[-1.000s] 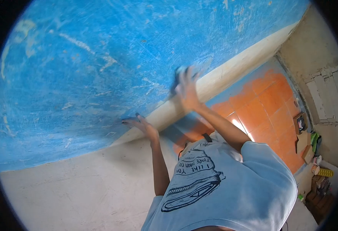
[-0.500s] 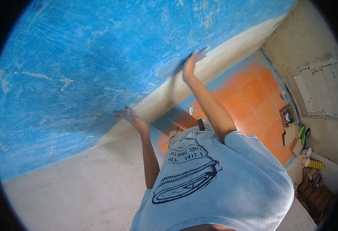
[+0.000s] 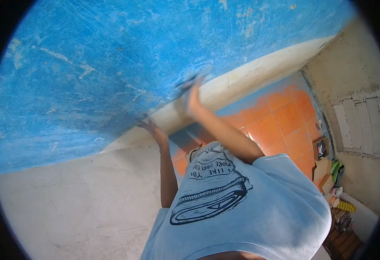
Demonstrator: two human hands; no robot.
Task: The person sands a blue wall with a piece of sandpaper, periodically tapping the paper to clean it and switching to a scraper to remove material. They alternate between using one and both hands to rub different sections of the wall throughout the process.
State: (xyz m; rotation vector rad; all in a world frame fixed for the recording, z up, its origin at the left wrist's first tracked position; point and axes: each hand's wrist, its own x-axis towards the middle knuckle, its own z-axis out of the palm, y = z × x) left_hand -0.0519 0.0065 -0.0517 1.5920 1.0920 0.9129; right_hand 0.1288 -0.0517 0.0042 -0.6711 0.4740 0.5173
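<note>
My right hand (image 3: 193,96) is smeared by motion at the lower edge of the blue wall (image 3: 112,56). Under its fingers is a dark, flat piece (image 3: 185,86), too blurred to name, pressed against the paint. A paler scuffed patch (image 3: 198,69) shows on the blue just above it. Lower down and to the left, my left hand (image 3: 155,131) has its fingers spread, with the tips at the border of the blue paint and the cream band (image 3: 237,78). It holds nothing that I can see.
Orange floor tiles (image 3: 281,117) lie below the wall. At the right stand an open box (image 3: 320,148), a green cloth or bag (image 3: 337,169), a yellow object (image 3: 346,206) and a brown slatted wooden piece (image 3: 343,242). A plain pale wall (image 3: 69,208) is at the left.
My right hand and the dark piece have moved left and down along the wall's lower edge. My left hand stays near the same border. The whole view has shifted slightly.
</note>
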